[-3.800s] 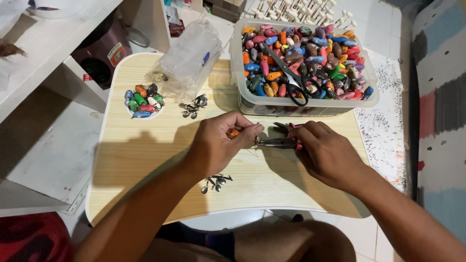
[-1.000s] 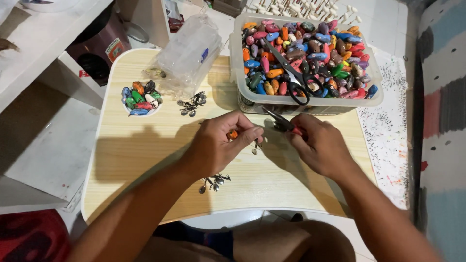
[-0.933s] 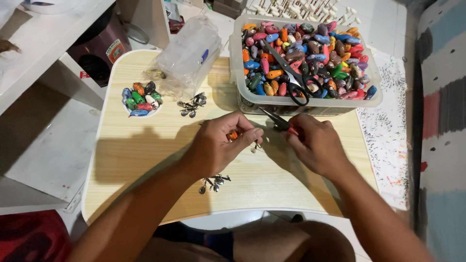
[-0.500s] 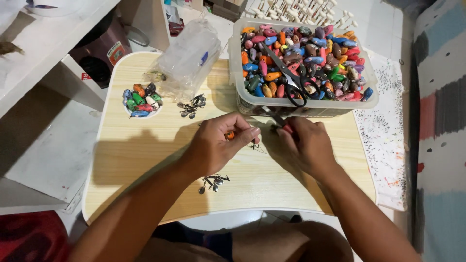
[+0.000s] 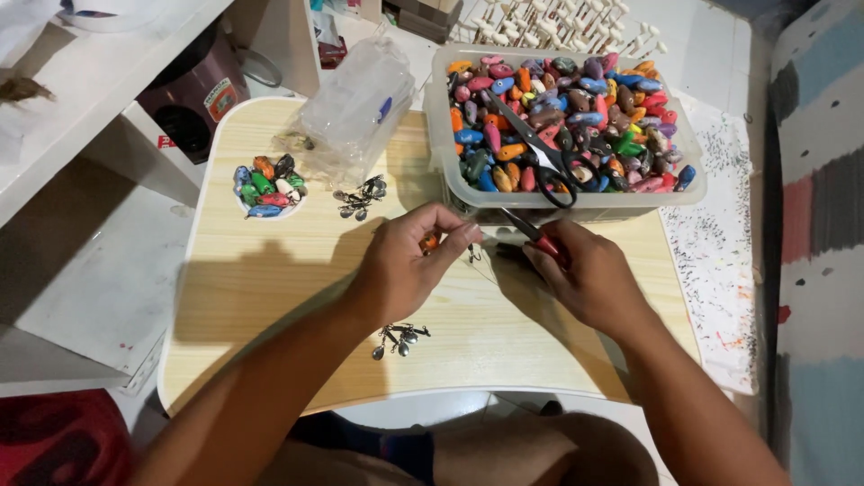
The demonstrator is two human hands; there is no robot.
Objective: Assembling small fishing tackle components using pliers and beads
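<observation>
Two hands over table: left hand fingers pinch orange bead; right hand fingers grip red-handled pliers.

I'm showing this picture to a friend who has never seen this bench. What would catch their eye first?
First, the clear tub at the far right of the wooden table, heaped with bright painted lures, black-handled scissors lying on top. Next, the two hands at the middle: the left hand pinches a small orange piece, the right hand holds red-handled pliers. A small dish of lures sits far left.
</observation>
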